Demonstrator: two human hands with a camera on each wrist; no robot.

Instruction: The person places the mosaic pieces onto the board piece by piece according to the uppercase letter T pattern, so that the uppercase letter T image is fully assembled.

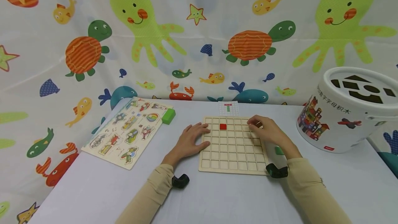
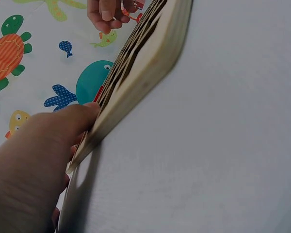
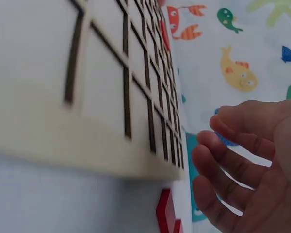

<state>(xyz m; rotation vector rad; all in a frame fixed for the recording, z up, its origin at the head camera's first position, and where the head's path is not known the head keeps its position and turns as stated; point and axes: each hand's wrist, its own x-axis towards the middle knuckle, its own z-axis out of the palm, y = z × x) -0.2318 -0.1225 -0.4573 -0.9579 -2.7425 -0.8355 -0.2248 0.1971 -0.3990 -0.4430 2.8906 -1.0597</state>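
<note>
**Two hands at the wooden grid board**

The left hand (image 1: 190, 140) lies flat, fingers spread, steadying the grid board's (image 1: 233, 160) left edge at table centre. One red tile (image 1: 223, 126) sits in a cell. The right hand (image 1: 268, 131) hovers, fingers loosely curled, apparently empty. The board looks stiff and light; grasp its edges. The shape-sorter bucket's (image 1: 342, 127) contents are hidden.

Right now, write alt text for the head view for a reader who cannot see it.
A person's left hand rests on the left edge of a wooden grid board holding one red square tile, while the right hand hovers over its upper right. A vehicle peg puzzle lies left, a shape-sorter bucket right.
</note>
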